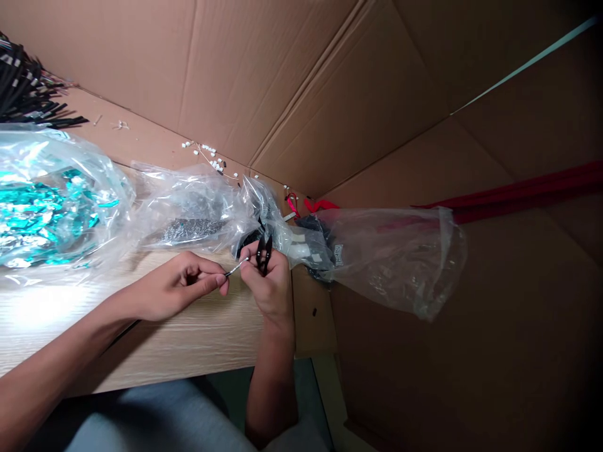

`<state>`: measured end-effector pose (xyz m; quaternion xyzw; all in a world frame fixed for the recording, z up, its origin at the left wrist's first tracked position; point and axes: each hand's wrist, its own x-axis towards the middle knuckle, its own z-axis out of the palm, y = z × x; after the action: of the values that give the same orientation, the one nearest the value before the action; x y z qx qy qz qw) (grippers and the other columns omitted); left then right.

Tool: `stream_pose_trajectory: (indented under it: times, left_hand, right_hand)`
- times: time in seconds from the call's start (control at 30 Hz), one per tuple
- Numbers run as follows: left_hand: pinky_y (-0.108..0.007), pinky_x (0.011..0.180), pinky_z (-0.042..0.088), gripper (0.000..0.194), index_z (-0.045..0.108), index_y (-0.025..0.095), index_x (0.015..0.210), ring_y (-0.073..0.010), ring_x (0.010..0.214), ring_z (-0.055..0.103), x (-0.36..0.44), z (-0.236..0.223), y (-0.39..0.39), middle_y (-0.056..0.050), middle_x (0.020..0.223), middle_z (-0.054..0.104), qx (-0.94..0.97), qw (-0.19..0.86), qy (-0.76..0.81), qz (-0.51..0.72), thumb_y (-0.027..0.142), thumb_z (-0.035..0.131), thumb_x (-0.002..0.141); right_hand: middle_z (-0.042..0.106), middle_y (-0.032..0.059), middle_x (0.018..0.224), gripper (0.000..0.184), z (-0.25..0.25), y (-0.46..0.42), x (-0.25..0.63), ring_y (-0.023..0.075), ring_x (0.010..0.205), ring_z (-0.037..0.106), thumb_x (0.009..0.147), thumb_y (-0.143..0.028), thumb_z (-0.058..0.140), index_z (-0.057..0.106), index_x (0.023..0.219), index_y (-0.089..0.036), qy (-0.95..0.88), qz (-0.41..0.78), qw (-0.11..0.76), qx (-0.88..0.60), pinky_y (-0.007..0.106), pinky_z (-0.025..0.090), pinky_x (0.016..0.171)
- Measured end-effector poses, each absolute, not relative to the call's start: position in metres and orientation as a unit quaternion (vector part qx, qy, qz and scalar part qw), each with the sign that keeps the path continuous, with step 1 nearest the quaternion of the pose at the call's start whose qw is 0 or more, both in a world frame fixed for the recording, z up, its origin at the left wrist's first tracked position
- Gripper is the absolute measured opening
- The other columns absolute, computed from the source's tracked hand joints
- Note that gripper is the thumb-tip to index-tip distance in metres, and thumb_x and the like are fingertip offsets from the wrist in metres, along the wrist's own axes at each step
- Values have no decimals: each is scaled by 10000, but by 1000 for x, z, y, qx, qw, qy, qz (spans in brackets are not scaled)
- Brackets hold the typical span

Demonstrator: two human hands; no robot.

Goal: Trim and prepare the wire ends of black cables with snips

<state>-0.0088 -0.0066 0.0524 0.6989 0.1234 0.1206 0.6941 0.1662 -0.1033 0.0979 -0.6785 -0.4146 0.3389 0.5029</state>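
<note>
Head view: two hands working together at the edge of a wood-grain table (pixel 141 339).

The left hand (pixel 181 285) pinched a thin silver wire (pixel 237 267) between thumb and fingers, its far end just by the right hand (pixel 266 282), which was closed around black thread snips (pixel 262 254). Clear plastic bags (pixel 188 210), one holding teal foil (pixel 47 213), lay just behind, against a cardboard wall (pixel 330 94).

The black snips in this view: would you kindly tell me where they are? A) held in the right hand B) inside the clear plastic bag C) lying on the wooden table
A. The black snips rise from the closed fingers of the right hand.
</note>
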Motion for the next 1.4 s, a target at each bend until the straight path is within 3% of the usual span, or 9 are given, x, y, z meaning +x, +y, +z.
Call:
stream_pose_trajectory:
  times: [0.1, 0.23, 0.3, 0.47, 0.57, 0.67, 1.07, 1.27, 1.4]
  left_hand:
    - [-253, 530, 290, 417, 687, 168, 855, -109, 555, 399, -13, 54, -13, 24, 638, 503, 793, 564, 155, 172, 413, 443, 1089]
    - [-319, 539, 234, 326, 677, 154, 884, -136, 492, 415, -22, 54, -24, -5, 622, 567, 903, 304, 191, 236, 184, 386, 1029]
    - [-339, 534, 211, 334, 667, 151, 895, -146, 467, 410, -28, 55, -29, -4, 597, 562, 914, 272, 189, 236, 157, 359, 1026]
    - [-264, 601, 372, 437, 671, 176, 927, -134, 601, 539, -47, 67, -33, 9, 667, 582, 806, 543, 164, 169, 375, 337, 1125]
    - [-244, 514, 298, 519, 669, 174, 859, -108, 538, 407, -58, 68, -32, 43, 601, 466, 686, 692, 166, 154, 520, 375, 1112]
    - [-247, 484, 220, 540, 655, 159, 800, -90, 508, 302, -67, 62, -31, 58, 553, 411, 586, 779, 157, 160, 564, 441, 1086]
    - [-219, 463, 181, 465, 630, 158, 738, -74, 462, 213, -92, 51, -36, 80, 478, 283, 376, 900, 107, 193, 474, 538, 1067]
    - [-192, 449, 216, 404, 641, 161, 766, -51, 405, 172, -98, 45, -38, 108, 477, 235, 257, 948, 43, 184, 430, 571, 1059]
    - [-184, 445, 243, 389, 652, 160, 783, -45, 386, 151, -103, 41, -37, 120, 463, 223, 222, 957, 25, 182, 407, 556, 1069]
  right_hand:
    - [353, -82, 595, 70, 98, -101, 160, 95, 573, 327, 765, -204, 630, 569, 730, -202, -426, 318, 487, -693, 244, 309, 552]
    - [383, -70, 648, 100, 95, -98, 156, 96, 605, 353, 799, -219, 643, 566, 741, -195, -403, 334, 473, -709, 244, 302, 565]
    - [413, -61, 666, 105, 94, -96, 157, 93, 596, 351, 831, -256, 664, 603, 778, -188, -386, 385, 477, -690, 246, 277, 550]
    - [395, -61, 660, 290, 89, -92, 157, 85, 553, 235, 851, -468, 761, 671, 875, -193, -354, 522, 540, -557, 259, 178, 514]
    - [321, -82, 625, 396, 83, -87, 148, 90, 542, 187, 804, -564, 804, 686, 929, -208, -358, 562, 579, -470, 266, 154, 501]
    - [378, -80, 629, 443, 79, -82, 132, 76, 527, 220, 727, -551, 892, 643, 875, -215, -358, 574, 586, -446, 275, 166, 499]
    - [429, -71, 652, 457, 77, -67, 74, 79, 563, 299, 650, -395, 997, 588, 734, -210, -328, 574, 645, -383, 291, 206, 531]
    - [481, -66, 646, 502, 78, -63, 58, 77, 555, 315, 575, -415, 1029, 608, 748, -205, -296, 561, 658, -406, 264, 220, 519]
    - [467, -74, 617, 483, 81, -59, 52, 80, 541, 347, 607, -411, 1017, 598, 738, -210, -315, 546, 656, -415, 245, 295, 533]
